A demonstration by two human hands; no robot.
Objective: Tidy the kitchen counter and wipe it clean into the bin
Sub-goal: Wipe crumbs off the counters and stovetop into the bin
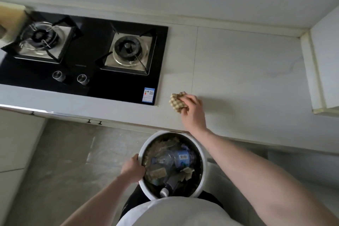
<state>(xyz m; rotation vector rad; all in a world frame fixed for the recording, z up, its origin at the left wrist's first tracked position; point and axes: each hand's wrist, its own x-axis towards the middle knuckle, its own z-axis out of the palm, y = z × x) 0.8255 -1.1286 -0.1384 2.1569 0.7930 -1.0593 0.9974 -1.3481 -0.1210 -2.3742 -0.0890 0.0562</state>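
**Cloth on counter, bin at edge**

Right hand (190,105) has its fingers clenched on the checked cloth (177,102), pressed to the pale counter (247,71) just right of the black hob (88,57). Left hand (133,168) grips the white bin (202,161) rim below the counter edge, above the grey floor; bin holds a plastic bottle (176,158) and scraps. Both arms reach forward.

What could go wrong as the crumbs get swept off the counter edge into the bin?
1. The white round bin, already heaped with a clear plastic bottle, may shed crumbs onto the floor.
2. Only the left hand grips its rim, so it could tip.
3. The right hand holds the checked yellow cloth bunched, so it may miss debris.
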